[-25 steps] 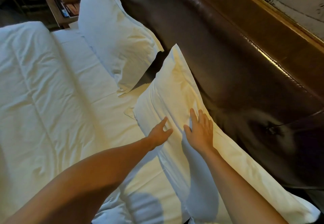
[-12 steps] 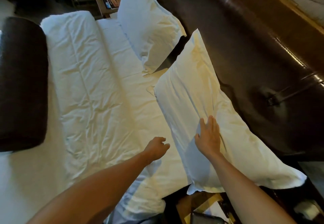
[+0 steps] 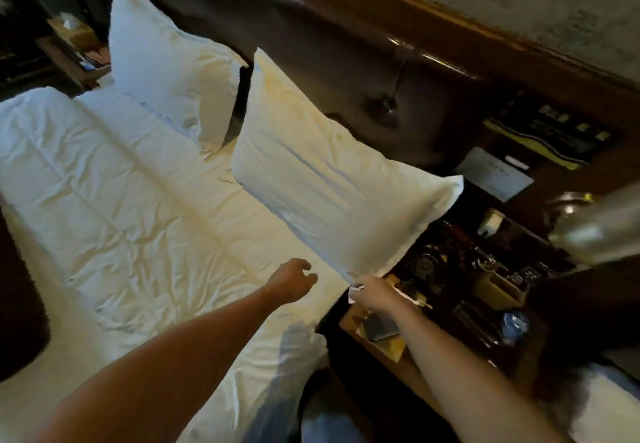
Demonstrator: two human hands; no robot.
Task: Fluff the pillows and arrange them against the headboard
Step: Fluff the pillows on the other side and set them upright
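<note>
Near pillow [image 3: 332, 179]: propped against the headboard [image 3: 346, 72], its lower corner overhanging the bed's [image 3: 121, 200] right edge above the nightstand [image 3: 460, 290]. Your right hand [image 3: 372, 292] pinches that corner; your left hand [image 3: 291, 281] hovers loosely curled, holding nothing.
Far pillow [image 3: 166, 72]: upright at the headboard, just beside the first.
Risk: tug the corner outward and the pillow may slide onto the cluttered nightstand.
Writing: none legible.
</note>
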